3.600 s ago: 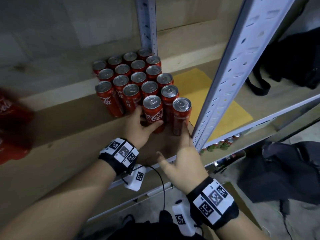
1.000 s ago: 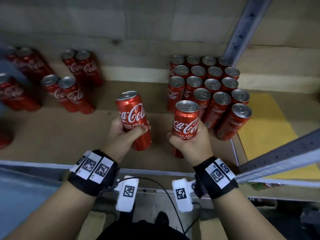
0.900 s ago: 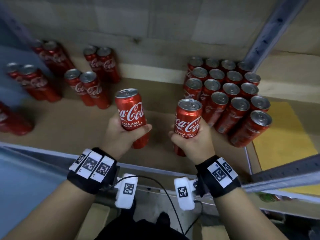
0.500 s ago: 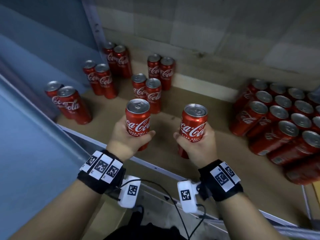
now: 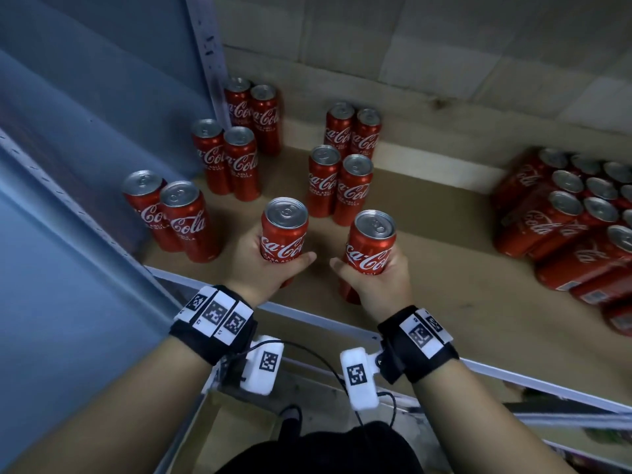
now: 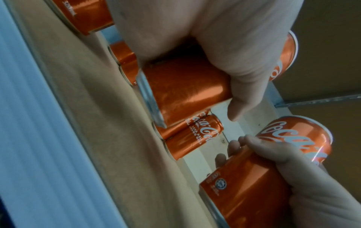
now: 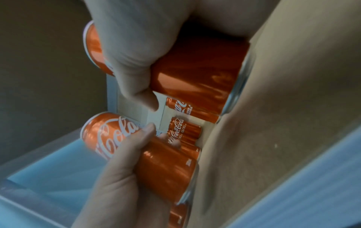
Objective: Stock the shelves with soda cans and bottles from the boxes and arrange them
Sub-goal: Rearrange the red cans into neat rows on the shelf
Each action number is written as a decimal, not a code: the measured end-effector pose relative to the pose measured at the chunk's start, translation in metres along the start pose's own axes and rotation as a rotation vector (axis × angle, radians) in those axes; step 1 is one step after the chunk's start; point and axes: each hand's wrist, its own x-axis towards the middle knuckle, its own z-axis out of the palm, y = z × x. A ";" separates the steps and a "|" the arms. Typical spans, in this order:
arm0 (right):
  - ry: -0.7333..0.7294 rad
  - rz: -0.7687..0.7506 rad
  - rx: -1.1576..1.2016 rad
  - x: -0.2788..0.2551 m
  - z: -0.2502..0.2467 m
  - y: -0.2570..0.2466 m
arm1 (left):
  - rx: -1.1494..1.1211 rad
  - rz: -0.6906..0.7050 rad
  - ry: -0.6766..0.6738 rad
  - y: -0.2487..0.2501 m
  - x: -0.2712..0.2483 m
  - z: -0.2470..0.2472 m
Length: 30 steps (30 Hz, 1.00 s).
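Head view: left hand (image 5: 263, 265) gripped upright Coca-Cola can (image 5: 284, 234), right hand (image 5: 376, 278) gripped second can (image 5: 369, 248), fingers wrapped round each. Both hovered near shelf (image 5: 427, 268) front edge, axes vertical. Open spot just ahead, before nearest pair (image 5: 338, 186); hands equally near.

Two soda cans are being held upright side by side over the front of the shelf board (image 5: 427, 302), the left can (image 5: 284, 234) in the left hand (image 5: 263, 265), the right can (image 5: 371, 248) in the right hand (image 5: 376, 282). Just beyond the hands, paired cans (image 5: 338, 183) are standing in two rows running back toward the wall (image 5: 444, 53). Well off to the right hand's right, a packed block of cans (image 5: 574, 206) is sitting.
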 end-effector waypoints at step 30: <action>0.061 -0.019 -0.222 -0.024 0.009 0.042 | 0.113 -0.078 -0.383 -0.053 0.011 -0.033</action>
